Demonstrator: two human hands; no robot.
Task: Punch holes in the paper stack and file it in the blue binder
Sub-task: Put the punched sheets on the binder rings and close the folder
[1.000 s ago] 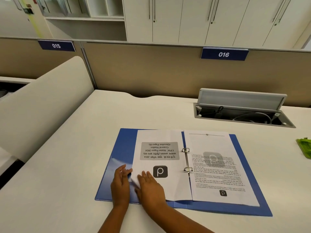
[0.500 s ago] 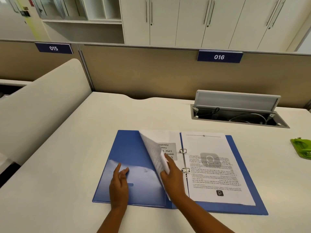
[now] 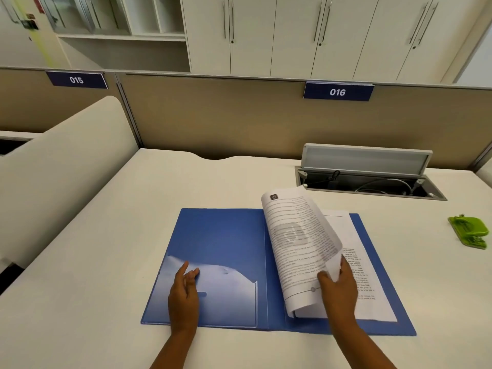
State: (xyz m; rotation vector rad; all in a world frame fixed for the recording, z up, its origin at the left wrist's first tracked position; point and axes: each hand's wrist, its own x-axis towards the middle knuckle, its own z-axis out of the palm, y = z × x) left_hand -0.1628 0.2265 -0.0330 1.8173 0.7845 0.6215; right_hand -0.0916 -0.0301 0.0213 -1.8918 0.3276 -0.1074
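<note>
The blue binder (image 3: 221,235) lies open on the white desk in front of me. My left hand (image 3: 183,296) rests flat on its left inner cover, over the clear pocket, fingers apart. My right hand (image 3: 338,291) grips the near edge of a bundle of printed pages (image 3: 300,243), which arches up and over toward the right side. More printed paper (image 3: 364,278) lies flat on the binder's right half beneath them. The curled pages hide the binder rings. A green hole punch (image 3: 470,231) sits at the far right of the desk.
An open cable tray (image 3: 370,185) with a raised grey lid sits behind the binder at the back right. A beige partition with labels 015 and 016 runs along the desk's far edge. A curved cream divider (image 3: 61,169) borders the left side.
My right hand has lifted the pages off the binder's left side and swung them over to the right half. The left inner cover now lies bare. My left hand stayed put.
</note>
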